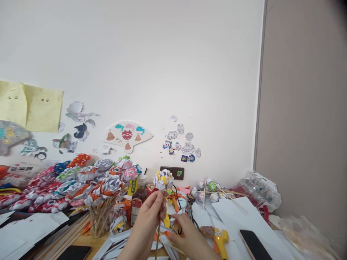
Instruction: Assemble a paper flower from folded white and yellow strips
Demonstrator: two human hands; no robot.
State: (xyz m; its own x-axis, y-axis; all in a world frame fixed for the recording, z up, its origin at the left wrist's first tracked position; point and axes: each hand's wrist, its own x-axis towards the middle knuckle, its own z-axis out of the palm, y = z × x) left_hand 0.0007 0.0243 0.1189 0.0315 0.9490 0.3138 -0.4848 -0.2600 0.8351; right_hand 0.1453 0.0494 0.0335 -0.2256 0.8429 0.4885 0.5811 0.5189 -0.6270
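A paper flower (163,179) on a thin wooden stick (158,231) is held upright at lower centre, the stick pinched by the left hand (150,213). Paper strips (173,241) are touched by the right hand (188,234), fingers partly curled. A yellow glue gun (221,241) lies just right; finished flowers (89,182) are massed lower left.

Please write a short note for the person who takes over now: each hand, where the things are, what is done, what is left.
Left hand: grip closed on the thin wooden stick of a white-and-yellow folded paper flower, held upright.
Right hand: low on the desk among white paper strips; what it holds cannot be told.
Yellow glue gun lies right of it.
Done: many paper flowers in the clear cup.
Left: this flower is not yet in the cup.
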